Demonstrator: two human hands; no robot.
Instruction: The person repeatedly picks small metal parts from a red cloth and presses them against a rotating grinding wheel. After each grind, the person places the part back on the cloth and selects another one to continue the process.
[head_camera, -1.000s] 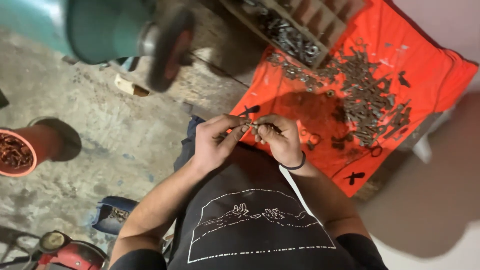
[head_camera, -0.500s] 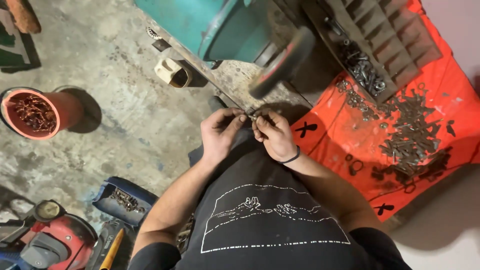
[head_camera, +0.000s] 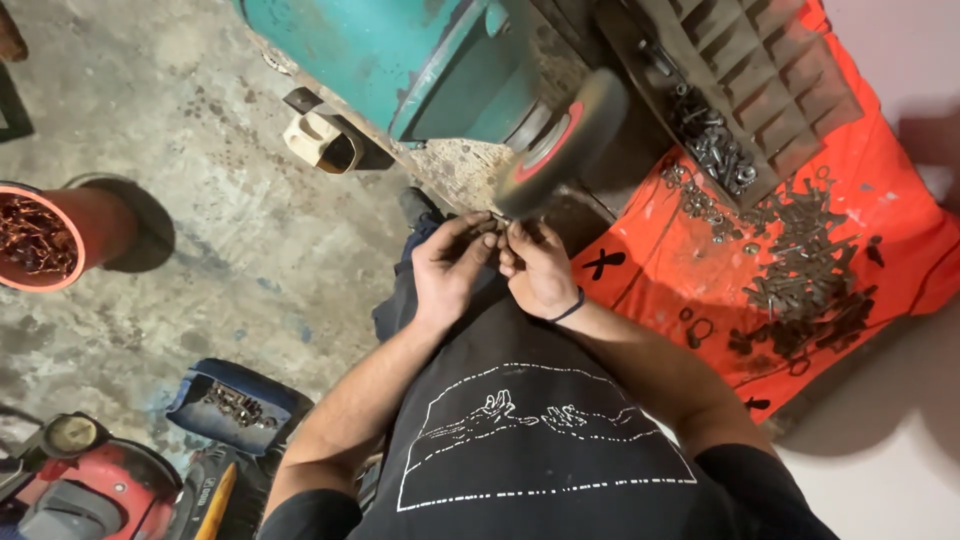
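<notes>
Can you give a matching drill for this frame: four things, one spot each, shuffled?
Things:
1. grinding wheel
2. orange pot
3. blue tub
4. loose bolts

Places:
A. lower left, beside the left forearm
B. far left edge, on the concrete
C. on the orange sheet, right
D. just above both hands

Pairs: 1-D, 2-B, 3-A, 4-C
</notes>
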